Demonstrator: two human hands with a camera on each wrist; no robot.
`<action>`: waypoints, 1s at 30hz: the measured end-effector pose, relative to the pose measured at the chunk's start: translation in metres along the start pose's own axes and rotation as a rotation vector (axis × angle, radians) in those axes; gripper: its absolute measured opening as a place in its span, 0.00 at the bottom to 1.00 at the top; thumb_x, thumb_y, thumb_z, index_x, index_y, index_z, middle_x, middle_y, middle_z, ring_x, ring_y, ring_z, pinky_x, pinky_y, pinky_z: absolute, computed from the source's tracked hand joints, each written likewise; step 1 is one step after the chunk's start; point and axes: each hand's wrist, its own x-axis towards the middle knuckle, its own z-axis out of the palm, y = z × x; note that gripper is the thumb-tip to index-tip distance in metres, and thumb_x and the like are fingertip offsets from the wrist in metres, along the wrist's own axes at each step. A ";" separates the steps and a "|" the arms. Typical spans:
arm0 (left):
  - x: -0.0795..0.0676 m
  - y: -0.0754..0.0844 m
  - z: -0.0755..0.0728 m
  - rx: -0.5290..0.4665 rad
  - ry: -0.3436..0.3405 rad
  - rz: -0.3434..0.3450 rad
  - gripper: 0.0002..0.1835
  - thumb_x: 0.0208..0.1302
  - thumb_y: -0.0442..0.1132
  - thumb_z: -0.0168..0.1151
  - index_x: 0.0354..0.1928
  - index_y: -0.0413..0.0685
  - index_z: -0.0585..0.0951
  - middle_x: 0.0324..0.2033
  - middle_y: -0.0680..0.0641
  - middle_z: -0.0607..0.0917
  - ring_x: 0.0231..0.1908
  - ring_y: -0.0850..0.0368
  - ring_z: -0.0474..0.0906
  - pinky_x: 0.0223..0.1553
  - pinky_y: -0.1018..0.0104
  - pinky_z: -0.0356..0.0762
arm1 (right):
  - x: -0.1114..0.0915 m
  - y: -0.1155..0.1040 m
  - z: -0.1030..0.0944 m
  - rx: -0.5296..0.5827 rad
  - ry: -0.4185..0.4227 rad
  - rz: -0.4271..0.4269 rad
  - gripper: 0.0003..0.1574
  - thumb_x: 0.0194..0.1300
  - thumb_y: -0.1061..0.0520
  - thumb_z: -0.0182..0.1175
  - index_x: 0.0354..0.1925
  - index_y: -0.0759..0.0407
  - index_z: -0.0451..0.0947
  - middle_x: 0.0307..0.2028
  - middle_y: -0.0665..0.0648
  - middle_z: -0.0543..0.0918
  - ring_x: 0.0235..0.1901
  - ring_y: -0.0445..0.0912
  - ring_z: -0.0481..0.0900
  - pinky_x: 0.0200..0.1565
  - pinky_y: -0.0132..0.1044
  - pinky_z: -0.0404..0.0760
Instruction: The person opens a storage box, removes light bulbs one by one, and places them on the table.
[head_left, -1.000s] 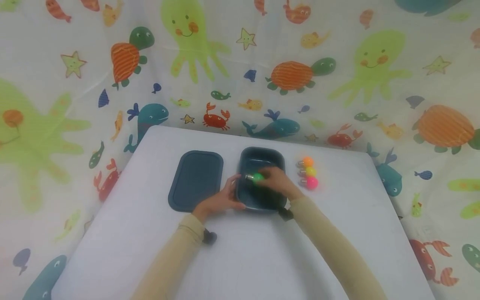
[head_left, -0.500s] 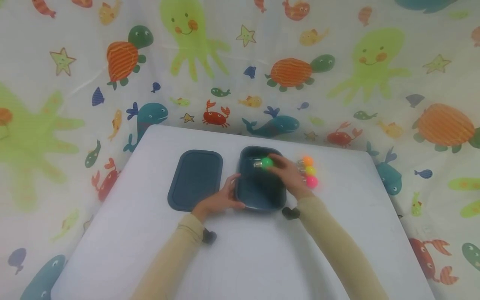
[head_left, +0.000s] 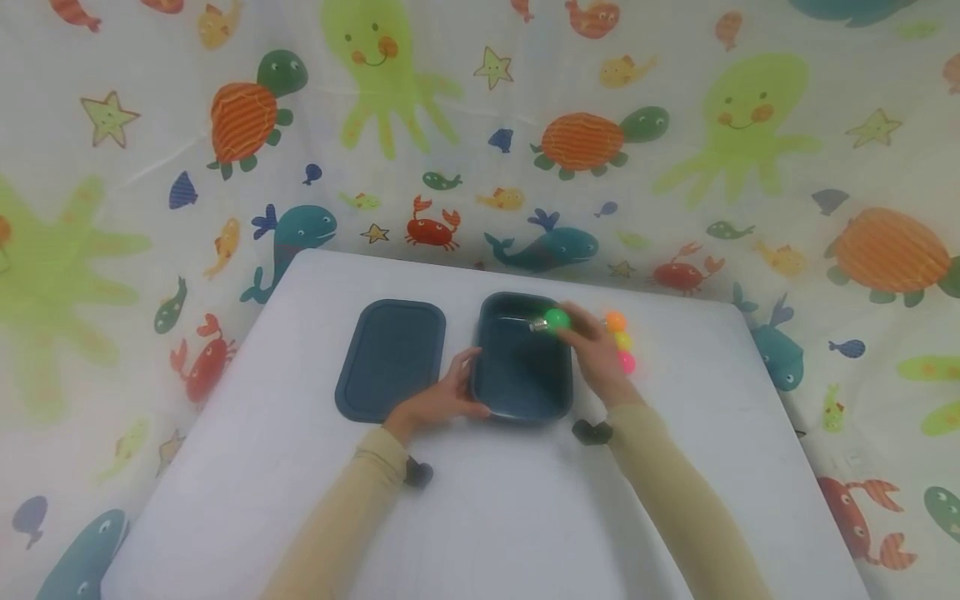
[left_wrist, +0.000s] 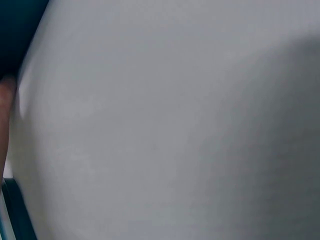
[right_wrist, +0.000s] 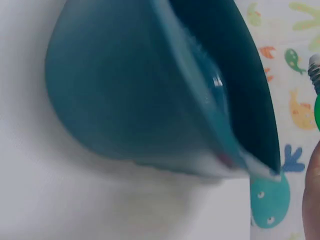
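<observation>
My right hand point(head_left: 602, 357) pinches a small green light bulb point(head_left: 557, 319) with a silver screw base pointing left. It is raised over the far right part of a dark blue-grey open box point(head_left: 525, 408). Only the bulb's metal base point(right_wrist: 314, 72) and a sliver of green show at the right wrist view's edge. My left hand point(head_left: 438, 400) holds the box at its near left side, thumb by the front corner and fingers along the left wall. In the left wrist view, a digit point(left_wrist: 4, 107) touches the box wall point(left_wrist: 17, 30).
Left of the box a matching flat lid point(head_left: 393, 358) lies on the white table point(head_left: 480, 517). To the right, orange point(head_left: 617, 322), yellow point(head_left: 624, 341) and pink point(head_left: 627, 362) bulbs lie in a column, partly behind my right hand. A sea-animal curtain point(head_left: 450, 108) hangs behind the table.
My right hand has moved right and slightly away from me, carrying the green bulb from the box's middle to its far right edge. The left hand and box have stayed put.
</observation>
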 end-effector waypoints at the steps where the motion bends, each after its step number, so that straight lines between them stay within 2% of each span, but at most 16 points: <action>1: 0.000 0.000 0.000 -0.002 -0.002 0.002 0.58 0.55 0.40 0.74 0.73 0.76 0.41 0.77 0.43 0.40 0.73 0.43 0.52 0.68 0.48 0.56 | -0.003 0.000 -0.002 0.004 0.016 0.001 0.32 0.68 0.55 0.62 0.68 0.49 0.69 0.67 0.53 0.71 0.68 0.47 0.64 0.69 0.47 0.59; 6: -0.001 -0.002 0.000 -0.003 -0.004 0.003 0.58 0.55 0.40 0.75 0.74 0.74 0.41 0.77 0.42 0.40 0.72 0.42 0.53 0.68 0.48 0.57 | -0.016 0.008 -0.017 -0.052 0.138 0.038 0.31 0.67 0.50 0.63 0.67 0.41 0.70 0.66 0.49 0.72 0.66 0.46 0.67 0.66 0.50 0.63; 9: -0.003 -0.002 0.000 0.008 -0.001 -0.002 0.58 0.55 0.41 0.75 0.74 0.74 0.40 0.77 0.42 0.40 0.72 0.41 0.52 0.68 0.47 0.57 | -0.024 0.018 -0.027 -0.006 0.188 0.074 0.32 0.66 0.49 0.63 0.67 0.37 0.69 0.66 0.49 0.72 0.62 0.47 0.70 0.62 0.51 0.69; 12: -0.005 -0.002 0.000 0.027 0.002 -0.016 0.59 0.54 0.44 0.75 0.74 0.75 0.40 0.77 0.43 0.39 0.72 0.41 0.52 0.68 0.47 0.56 | -0.031 0.028 -0.038 0.113 0.213 0.081 0.34 0.67 0.53 0.63 0.69 0.42 0.68 0.66 0.53 0.72 0.58 0.48 0.74 0.59 0.48 0.74; 15: -0.006 -0.001 -0.001 0.026 0.003 -0.021 0.59 0.53 0.45 0.76 0.74 0.76 0.40 0.77 0.43 0.38 0.72 0.42 0.52 0.68 0.47 0.57 | -0.038 0.035 -0.048 0.149 0.255 0.068 0.36 0.67 0.56 0.63 0.70 0.48 0.66 0.66 0.55 0.72 0.58 0.46 0.75 0.58 0.40 0.75; 18: -0.005 -0.002 -0.002 0.027 0.006 -0.016 0.59 0.53 0.45 0.76 0.74 0.75 0.40 0.77 0.43 0.39 0.72 0.42 0.52 0.68 0.47 0.57 | -0.045 0.041 -0.059 0.064 0.298 0.081 0.38 0.67 0.53 0.63 0.72 0.49 0.63 0.68 0.55 0.70 0.64 0.45 0.69 0.64 0.39 0.68; 20: -0.004 -0.003 -0.003 0.021 0.005 -0.015 0.59 0.53 0.45 0.76 0.73 0.77 0.41 0.77 0.43 0.39 0.73 0.43 0.52 0.68 0.48 0.57 | -0.048 0.051 -0.067 -0.017 0.319 0.095 0.39 0.67 0.48 0.62 0.73 0.45 0.61 0.69 0.52 0.68 0.67 0.44 0.65 0.67 0.41 0.63; 22: -0.003 -0.004 -0.003 0.017 0.000 -0.011 0.59 0.53 0.44 0.76 0.73 0.77 0.41 0.77 0.43 0.39 0.73 0.43 0.52 0.68 0.49 0.57 | -0.050 0.063 -0.076 -0.094 0.313 0.094 0.41 0.67 0.44 0.61 0.74 0.43 0.59 0.70 0.51 0.66 0.68 0.46 0.63 0.68 0.46 0.62; 25: -0.003 -0.005 -0.003 -0.001 -0.001 -0.012 0.59 0.53 0.43 0.76 0.72 0.78 0.42 0.77 0.43 0.40 0.72 0.44 0.53 0.68 0.49 0.58 | -0.052 0.079 -0.088 -0.173 0.290 0.078 0.43 0.66 0.39 0.61 0.74 0.44 0.58 0.71 0.51 0.66 0.68 0.48 0.63 0.67 0.48 0.63; 27: -0.003 -0.004 -0.002 -0.006 -0.002 -0.013 0.59 0.53 0.43 0.76 0.72 0.78 0.42 0.77 0.43 0.40 0.72 0.44 0.53 0.68 0.49 0.58 | -0.056 0.084 -0.093 -0.212 0.262 0.071 0.45 0.66 0.39 0.61 0.74 0.49 0.58 0.71 0.53 0.65 0.69 0.51 0.62 0.67 0.50 0.62; 30: -0.004 -0.004 -0.002 -0.002 -0.005 -0.005 0.59 0.53 0.43 0.76 0.74 0.75 0.41 0.77 0.42 0.40 0.72 0.43 0.54 0.68 0.48 0.58 | -0.062 0.087 -0.097 -0.252 0.222 0.080 0.45 0.65 0.38 0.61 0.73 0.50 0.59 0.71 0.55 0.64 0.70 0.53 0.59 0.68 0.52 0.59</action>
